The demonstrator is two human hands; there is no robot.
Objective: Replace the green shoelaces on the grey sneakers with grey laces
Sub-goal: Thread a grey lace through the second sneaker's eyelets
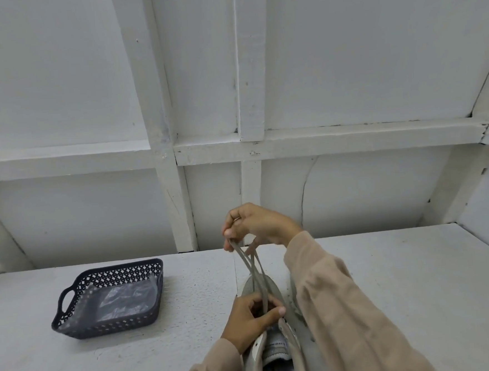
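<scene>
at the left side, a dark blue plastic basket [121, 266] with a perforated wall and cut-out handles stands on the white rough-surfaced table [177, 358]. inside it lies a crumpled clear plastic bag [127, 300]. the basket is well apart from the hands.

more to the right, near the lower edge, the left hand [251, 319] comes out from a beige long sleeve [218, 366]. its fingers are curled around the upper part of a grey sneaker [273, 290] of mesh fabric, and the thumb lies across the lacing area, so this hand grips the shoe. the sneaker lies on the table with the toe pointing away from the person and the opening toward the camera.

from the lacing area, two strands of a flat grey lace [253, 271] go up and cross each other. they end in the right hand [262, 223], which is raised above the toe of the sneaker. its fingers are bent and pinch the strands, which look tight. how many eyelets are already threaded, i cannot tell, because the left hand covers them.

the right arm, in a beige sleeve [347, 308], passes over the right side of the shoe. behind the table is a white wooden panelled wall [345, 76].
</scene>
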